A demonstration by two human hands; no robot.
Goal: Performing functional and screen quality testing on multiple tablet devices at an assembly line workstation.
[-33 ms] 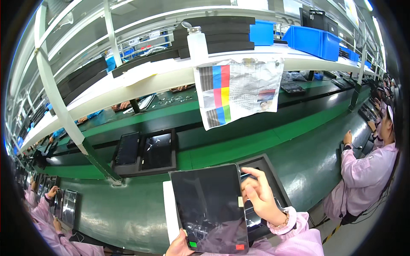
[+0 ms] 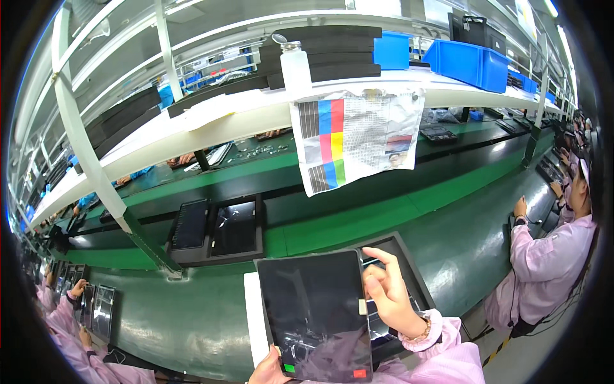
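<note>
The left hand (image 2: 268, 370) shows only at the picture's lower edge, thumb and fingers closed on the bottom left corner of a dark tablet (image 2: 314, 315) held upright above it. Behind the tablet, just left of it, lies a white sheet (image 2: 254, 313) on the green bench (image 2: 192, 326). The right hand (image 2: 389, 296) grips the tablet's right edge, thumb on the glass, forefinger raised and curled. A black tray (image 2: 409, 269) lies under that hand. Well to its right sits a co-worker (image 2: 543, 262) in pink.
</note>
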